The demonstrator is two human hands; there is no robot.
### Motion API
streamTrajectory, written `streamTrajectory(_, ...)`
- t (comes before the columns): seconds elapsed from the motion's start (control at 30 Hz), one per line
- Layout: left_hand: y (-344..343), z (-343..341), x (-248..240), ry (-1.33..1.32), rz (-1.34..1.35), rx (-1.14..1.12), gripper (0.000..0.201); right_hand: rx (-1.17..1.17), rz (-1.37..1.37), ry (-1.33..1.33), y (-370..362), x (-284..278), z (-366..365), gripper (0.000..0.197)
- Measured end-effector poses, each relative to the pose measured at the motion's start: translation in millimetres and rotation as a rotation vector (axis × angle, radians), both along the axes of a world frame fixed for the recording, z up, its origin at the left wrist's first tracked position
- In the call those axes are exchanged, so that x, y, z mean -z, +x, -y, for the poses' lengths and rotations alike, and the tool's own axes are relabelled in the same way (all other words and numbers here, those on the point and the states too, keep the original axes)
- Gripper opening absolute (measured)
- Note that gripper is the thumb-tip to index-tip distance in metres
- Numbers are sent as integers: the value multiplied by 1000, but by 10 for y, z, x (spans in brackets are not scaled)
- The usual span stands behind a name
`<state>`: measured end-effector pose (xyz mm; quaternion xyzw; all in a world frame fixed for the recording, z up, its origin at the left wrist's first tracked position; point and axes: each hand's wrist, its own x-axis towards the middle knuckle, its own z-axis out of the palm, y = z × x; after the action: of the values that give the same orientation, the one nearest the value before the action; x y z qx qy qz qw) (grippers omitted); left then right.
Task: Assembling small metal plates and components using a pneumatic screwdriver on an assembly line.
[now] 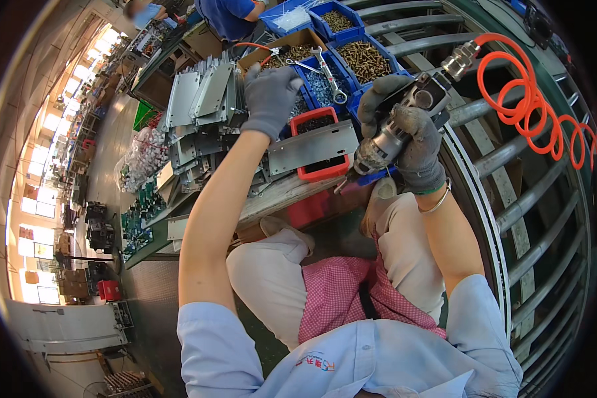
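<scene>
My right hand, in a grey glove, grips a metal air drill with its chuck end pointing down and to the left. From the drill's rear fitting runs an orange coiled air hose. My left hand, also gloved in grey, is over the edge of the small-parts bins. Its fingers are curled, and whatever may be in them is hidden. Beneath and right of it lies a flat metal plate across a red bin of dark small parts. A combination wrench rests on a blue bin of silvery screws.
Blue bins of brass-coloured screws stand at the back. Stacked metal brackets fill the bench's left side. Roller conveyor bars run along my right. Green circuit boards lie left. Another person is at the top.
</scene>
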<state>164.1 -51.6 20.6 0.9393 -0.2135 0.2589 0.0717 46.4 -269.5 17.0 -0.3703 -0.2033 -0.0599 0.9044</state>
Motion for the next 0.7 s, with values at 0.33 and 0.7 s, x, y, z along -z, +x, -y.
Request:
streamTrajectory(0.33,-1172,-52,429,-1413,-1025,173,33,482,112,73,-9,0,-37,38)
streamTrajectory(0.7,-1212,8,399,-1483,-1182,128,32,523,142,114,63,1,-82,38)
